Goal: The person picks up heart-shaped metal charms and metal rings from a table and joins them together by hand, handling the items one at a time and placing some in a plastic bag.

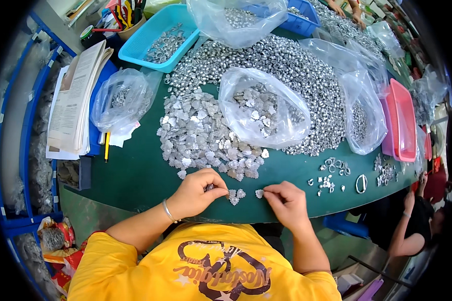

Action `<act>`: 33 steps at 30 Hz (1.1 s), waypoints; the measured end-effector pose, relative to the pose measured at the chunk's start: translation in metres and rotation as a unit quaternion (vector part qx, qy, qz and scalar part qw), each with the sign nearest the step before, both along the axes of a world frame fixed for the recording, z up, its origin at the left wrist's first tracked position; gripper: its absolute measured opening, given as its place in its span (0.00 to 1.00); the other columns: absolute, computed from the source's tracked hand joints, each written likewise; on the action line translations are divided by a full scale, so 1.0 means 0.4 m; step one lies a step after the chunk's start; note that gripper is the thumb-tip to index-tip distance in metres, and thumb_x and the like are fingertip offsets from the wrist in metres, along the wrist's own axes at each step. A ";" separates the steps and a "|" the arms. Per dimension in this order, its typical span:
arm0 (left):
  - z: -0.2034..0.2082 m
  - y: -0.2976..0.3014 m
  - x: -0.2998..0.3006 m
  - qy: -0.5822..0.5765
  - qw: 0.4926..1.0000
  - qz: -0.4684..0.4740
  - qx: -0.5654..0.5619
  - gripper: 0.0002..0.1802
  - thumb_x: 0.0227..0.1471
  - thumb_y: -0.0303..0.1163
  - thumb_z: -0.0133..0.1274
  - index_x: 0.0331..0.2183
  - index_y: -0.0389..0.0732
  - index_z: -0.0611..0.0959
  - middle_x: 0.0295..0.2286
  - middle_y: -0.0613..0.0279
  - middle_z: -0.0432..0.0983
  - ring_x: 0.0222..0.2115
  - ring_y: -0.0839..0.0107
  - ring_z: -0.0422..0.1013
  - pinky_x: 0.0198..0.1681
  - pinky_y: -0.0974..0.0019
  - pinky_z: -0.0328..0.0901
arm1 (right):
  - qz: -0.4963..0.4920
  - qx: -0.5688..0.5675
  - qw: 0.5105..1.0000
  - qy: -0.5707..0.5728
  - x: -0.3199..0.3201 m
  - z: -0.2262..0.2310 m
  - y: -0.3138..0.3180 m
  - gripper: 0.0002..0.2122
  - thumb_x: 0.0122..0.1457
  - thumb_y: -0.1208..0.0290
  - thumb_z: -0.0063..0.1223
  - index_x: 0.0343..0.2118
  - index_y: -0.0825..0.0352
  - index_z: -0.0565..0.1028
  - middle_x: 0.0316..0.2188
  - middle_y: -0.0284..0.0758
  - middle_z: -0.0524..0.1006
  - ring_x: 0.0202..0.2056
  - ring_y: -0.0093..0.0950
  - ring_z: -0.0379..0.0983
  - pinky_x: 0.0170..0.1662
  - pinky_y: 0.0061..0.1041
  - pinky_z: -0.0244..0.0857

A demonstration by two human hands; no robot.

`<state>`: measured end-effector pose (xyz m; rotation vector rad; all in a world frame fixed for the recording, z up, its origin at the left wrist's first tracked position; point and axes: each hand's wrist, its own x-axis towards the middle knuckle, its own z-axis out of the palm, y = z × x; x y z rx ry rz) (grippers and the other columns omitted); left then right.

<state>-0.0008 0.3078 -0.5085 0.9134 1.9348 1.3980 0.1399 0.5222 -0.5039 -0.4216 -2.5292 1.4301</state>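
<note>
My left hand [198, 191] is curled closed near the table's front edge, a metal bangle on its wrist. Grey metal bits show inside its curled fingers. Its thumb and fingertip meet beside a few silver leaf-shaped metal pieces [237, 196] on the green table. My right hand [288, 203] pinches the edge of one small silver leaf-shaped piece [259, 193] at the tabletop. Just beyond both hands spreads a flat pile of similar leaf-shaped pieces [201, 135]. More of them sit in an open clear plastic bag [258, 108].
Behind lies a large heap of round silver metal parts [321, 95]. A turquoise basket [178, 37], a pink basket [401, 120] and several plastic bags surround it. Papers [75, 100] stand at left. Small loose parts [327, 184] lie at right. Another person [412, 226] sits at lower right.
</note>
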 end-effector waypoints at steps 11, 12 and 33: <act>-0.021 -0.022 -0.032 -0.535 0.823 0.040 0.185 0.02 0.51 0.22 0.51 0.28 0.39 0.74 0.32 0.54 0.73 0.25 0.73 0.69 0.21 0.75 0.64 | 0.003 -0.674 0.738 0.022 -0.010 0.016 0.010 0.02 0.52 0.82 0.56 0.29 0.70 0.74 0.27 0.30 0.72 0.25 0.18 0.65 0.25 0.16 0.58; -0.014 -0.015 -0.016 -0.422 0.902 0.082 0.043 0.05 0.48 0.22 0.56 0.29 0.39 0.75 0.29 0.60 0.73 0.24 0.76 0.68 0.23 0.75 0.63 | 0.013 -0.521 0.853 -0.009 -0.012 0.008 0.002 0.02 0.52 0.83 0.54 0.28 0.71 0.75 0.25 0.30 0.72 0.23 0.18 0.64 0.23 0.16 0.56; 0.010 0.002 0.010 0.143 0.988 0.055 -0.032 0.03 0.48 0.24 0.57 0.29 0.38 0.79 0.26 0.57 0.72 0.27 0.58 0.72 0.30 0.63 0.67 | 0.049 0.091 0.994 0.028 -0.049 0.004 -0.041 0.04 0.51 0.78 0.58 0.30 0.66 0.79 0.22 0.38 0.73 0.23 0.38 0.73 0.26 0.30 0.68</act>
